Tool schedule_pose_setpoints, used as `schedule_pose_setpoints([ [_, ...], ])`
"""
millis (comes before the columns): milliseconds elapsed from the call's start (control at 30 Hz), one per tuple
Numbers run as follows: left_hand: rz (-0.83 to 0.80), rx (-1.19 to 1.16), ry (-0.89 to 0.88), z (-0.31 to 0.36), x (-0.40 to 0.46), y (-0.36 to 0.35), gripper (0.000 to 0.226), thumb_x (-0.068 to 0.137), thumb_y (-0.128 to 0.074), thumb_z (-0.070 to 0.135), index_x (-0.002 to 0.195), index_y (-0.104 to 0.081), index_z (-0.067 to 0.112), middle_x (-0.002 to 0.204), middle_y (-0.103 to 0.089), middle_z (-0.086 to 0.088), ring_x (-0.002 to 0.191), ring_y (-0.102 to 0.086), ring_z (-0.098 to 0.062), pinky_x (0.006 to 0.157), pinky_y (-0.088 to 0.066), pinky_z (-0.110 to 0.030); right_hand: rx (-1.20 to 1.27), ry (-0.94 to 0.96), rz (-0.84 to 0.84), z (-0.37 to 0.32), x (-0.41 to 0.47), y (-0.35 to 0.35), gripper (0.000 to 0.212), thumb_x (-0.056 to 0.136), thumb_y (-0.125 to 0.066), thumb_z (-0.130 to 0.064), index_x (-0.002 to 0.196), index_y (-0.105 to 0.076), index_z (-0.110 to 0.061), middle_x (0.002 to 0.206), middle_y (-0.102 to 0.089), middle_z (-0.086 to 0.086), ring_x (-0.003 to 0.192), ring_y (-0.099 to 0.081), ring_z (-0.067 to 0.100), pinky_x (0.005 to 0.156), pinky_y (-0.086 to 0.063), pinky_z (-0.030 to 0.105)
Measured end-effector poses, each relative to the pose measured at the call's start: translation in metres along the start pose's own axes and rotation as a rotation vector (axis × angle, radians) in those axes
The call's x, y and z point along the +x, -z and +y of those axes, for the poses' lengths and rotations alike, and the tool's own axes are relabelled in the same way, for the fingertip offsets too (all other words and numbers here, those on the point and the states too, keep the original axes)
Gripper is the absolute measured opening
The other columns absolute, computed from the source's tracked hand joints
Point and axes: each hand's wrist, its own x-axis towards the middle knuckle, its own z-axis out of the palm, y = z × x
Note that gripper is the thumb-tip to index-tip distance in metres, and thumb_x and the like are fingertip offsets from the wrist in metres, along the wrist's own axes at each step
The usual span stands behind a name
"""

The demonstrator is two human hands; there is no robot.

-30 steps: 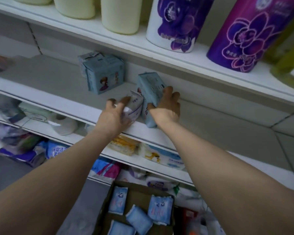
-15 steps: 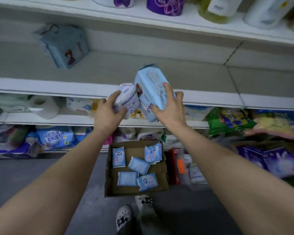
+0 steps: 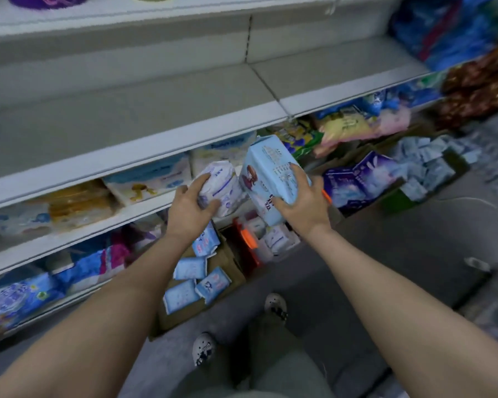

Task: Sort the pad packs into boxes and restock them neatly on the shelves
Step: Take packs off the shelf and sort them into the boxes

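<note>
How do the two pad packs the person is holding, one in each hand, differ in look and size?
The pack in the left hand, the white pack, is smaller, rounded and crumpled; the pack in the right hand, the light blue pack, is larger, boxier and smooth. The white pack bears faint purple marks; the light blue pack shows a cartoon figure and printed text. Both are soft wrapped packs, each gripped by one hand, held in front of the shelves.

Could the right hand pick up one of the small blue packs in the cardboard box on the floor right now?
Probably not: the right hand already grips a large blue pack, and the cardboard box sits low beneath both arms.
</note>
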Motion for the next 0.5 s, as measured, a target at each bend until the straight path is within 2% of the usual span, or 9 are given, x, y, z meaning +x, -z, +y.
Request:
schedule_pose_setpoints([
  [133, -0.086, 0.02, -0.054, 0.041, 0.021, -0.045, 0.064, 0.086, -0.07, 0.036, 0.144, -0.042, 0.035, 0.118, -0.048, -0.016, 0.102, -0.055, -0.036, 0.088, -0.044, -0.035, -0.032, -0.169, 0.03, 0.052, 0.02, 0.037, 0.081, 0.083, -0.072, -0.039, 0.151, -0.028, -0.031, 0.135, -0.031, 0.011, 0.113, -0.05, 0.034, 0.095, -0.044, 0.036],
  [333, -0.142, 0.06, -0.088, 0.098, 0.065, -0.121, 0.065, 0.084, -0.073, 0.035, 0.142, -0.046, 0.033, 0.112, -0.054, -0.017, 0.1, -0.055, -0.035, 0.089, -0.045, -0.039, -0.019, -0.251, 0.035, 0.131, 0.05, 0.097, 0.081, 0.082, -0.075, -0.039, 0.149, -0.032, -0.029, 0.137, -0.034, 0.013, 0.114, -0.053, 0.04, 0.096, -0.046, 0.042],
  [400, -0.158, 0.071, -0.103, 0.117, 0.082, -0.148, 0.063, 0.085, -0.072, 0.032, 0.143, -0.047, 0.029, 0.12, -0.054, -0.018, 0.107, -0.055, -0.034, 0.091, -0.045, -0.038, -0.024, -0.229, 0.006, 0.16, 0.064, 0.117, 0.08, 0.081, -0.076, -0.04, 0.148, -0.033, -0.03, 0.138, -0.034, 0.012, 0.115, -0.053, 0.04, 0.094, -0.047, 0.043],
  [500, -0.169, 0.1, -0.127, 0.154, 0.105, -0.19, 0.063, 0.089, -0.068, 0.027, 0.146, -0.042, 0.026, 0.14, -0.044, -0.02, 0.119, -0.052, -0.034, 0.096, -0.043, -0.037, -0.052, -0.199, -0.058, 0.201, 0.087, 0.15, 0.081, 0.08, -0.076, -0.04, 0.148, -0.032, -0.03, 0.137, -0.034, 0.012, 0.117, -0.052, 0.038, 0.097, -0.046, 0.043],
])
